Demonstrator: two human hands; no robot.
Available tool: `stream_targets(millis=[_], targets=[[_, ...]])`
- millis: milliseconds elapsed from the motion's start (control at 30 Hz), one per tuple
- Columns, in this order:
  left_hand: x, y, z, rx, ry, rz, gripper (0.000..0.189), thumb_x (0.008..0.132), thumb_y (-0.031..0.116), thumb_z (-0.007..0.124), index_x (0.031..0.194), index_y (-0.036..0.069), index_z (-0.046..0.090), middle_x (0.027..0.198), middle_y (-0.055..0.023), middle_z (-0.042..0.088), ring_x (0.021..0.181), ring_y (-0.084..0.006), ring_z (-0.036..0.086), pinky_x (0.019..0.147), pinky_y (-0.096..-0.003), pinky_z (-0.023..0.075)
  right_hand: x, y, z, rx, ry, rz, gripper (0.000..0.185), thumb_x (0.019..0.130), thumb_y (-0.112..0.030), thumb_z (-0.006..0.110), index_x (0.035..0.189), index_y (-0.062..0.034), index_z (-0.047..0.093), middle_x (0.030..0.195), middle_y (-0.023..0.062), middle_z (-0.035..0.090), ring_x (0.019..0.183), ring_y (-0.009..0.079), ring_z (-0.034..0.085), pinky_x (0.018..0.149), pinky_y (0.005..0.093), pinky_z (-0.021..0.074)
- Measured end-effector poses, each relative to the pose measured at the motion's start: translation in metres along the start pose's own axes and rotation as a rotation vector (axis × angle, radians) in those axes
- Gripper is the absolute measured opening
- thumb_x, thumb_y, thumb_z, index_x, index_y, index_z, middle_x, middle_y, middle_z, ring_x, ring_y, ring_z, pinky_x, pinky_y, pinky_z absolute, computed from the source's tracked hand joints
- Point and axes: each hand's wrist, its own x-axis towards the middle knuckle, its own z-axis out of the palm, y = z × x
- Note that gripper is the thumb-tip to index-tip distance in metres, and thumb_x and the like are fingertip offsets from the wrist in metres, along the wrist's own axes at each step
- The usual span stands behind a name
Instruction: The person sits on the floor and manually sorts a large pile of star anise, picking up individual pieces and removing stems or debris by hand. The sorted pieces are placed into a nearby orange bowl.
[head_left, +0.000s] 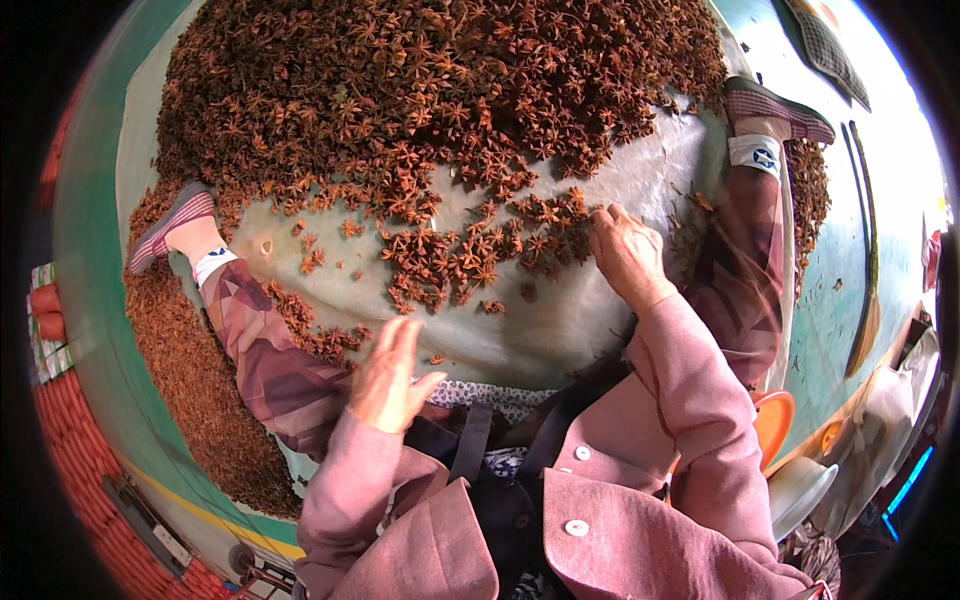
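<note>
A large heap of dried star anise covers the far part of a pale plastic sheet, with a looser cluster of star anise spread nearer to me. My left hand is raised near my left thigh, fingers extended and thumb apart, with nothing in it. My right hand is at the right edge of the loose cluster, its fingertips bent down against some pieces; whether it grips one cannot be told. My legs are spread on both sides of the sheet.
A pile of small reddish-brown pieces lies outside my left leg. Beyond my right leg are another narrow pile, a broom and a checkered cushion. An orange basin and a white basin stand beside my right hip.
</note>
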Motion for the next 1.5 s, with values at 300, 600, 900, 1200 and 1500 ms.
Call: stream_targets(millis=[300, 600, 900, 1200, 1500], targets=[[0.068, 0.081, 0.056, -0.989, -0.153, 0.022, 0.032, 0.099, 0.019, 0.064, 0.123, 0.002, 0.050, 0.095, -0.0093, 0.064, 0.068, -0.0134, 0.063, 0.060, -0.0273, 0.0538, -0.051, -0.043, -0.024, 0.373, 0.003, -0.571, 0.015, 0.073, -0.009, 0.070, 0.086, -0.0112, 0.062, 0.077, 0.0077, 0.055, 0.067, 0.0292, 0.060, 0.058, 0.0422, 0.0489], [-0.017, -0.025, -0.021, 0.197, 0.189, -0.209, 0.074, 0.078, 0.011, 0.081, 0.140, 0.005, 0.041, 0.129, -0.0225, 0.050, 0.104, -0.0378, 0.064, 0.085, -0.0444, 0.0557, -0.006, -0.021, -0.053, -0.243, 0.090, -0.174, 0.041, 0.076, -0.010, 0.067, 0.116, -0.0153, 0.065, 0.110, 0.0041, 0.055, 0.108, 0.0241, 0.053, 0.087, 0.0375, 0.0457], [0.042, 0.030, 0.050, -1.007, 0.031, -0.299, 0.046, 0.099, 0.015, 0.062, 0.139, -0.002, 0.047, 0.116, -0.0163, 0.065, 0.086, -0.0213, 0.069, 0.073, -0.0325, 0.0587, 0.017, -0.063, -0.009, 0.289, 0.136, -0.243, 0.013, 0.089, -0.014, 0.069, 0.100, -0.0068, 0.069, 0.089, 0.0098, 0.062, 0.084, 0.0288, 0.062, 0.075, 0.0407, 0.0507], [0.034, 0.060, 0.074, -0.977, -0.154, -0.073, 0.022, 0.105, 0.015, 0.051, 0.116, -0.002, 0.059, 0.097, -0.0078, 0.071, 0.088, -0.0120, 0.069, 0.077, -0.0273, 0.0581, -0.080, -0.110, -0.012, 1.433, -0.311, 0.352, 0.010, 0.095, -0.004, 0.063, 0.098, 0.0052, 0.067, 0.086, 0.0076, 0.069, 0.081, 0.0119, 0.065, 0.072, 0.0274, 0.0550], [0.003, 0.023, 0.049, -2.242, 0.093, -0.687, 0.027, 0.098, 0.019, 0.058, 0.117, -0.001, 0.063, 0.106, -0.0188, 0.071, 0.093, -0.0278, 0.073, 0.083, -0.0372, 0.0621, -0.069, -0.098, -0.067, 0.584, 0.396, -0.606, 0.024, 0.075, -0.001, 0.074, 0.098, -0.0042, 0.069, 0.089, 0.0109, 0.064, 0.074, 0.0305, 0.062, 0.064, 0.0388, 0.0513]])
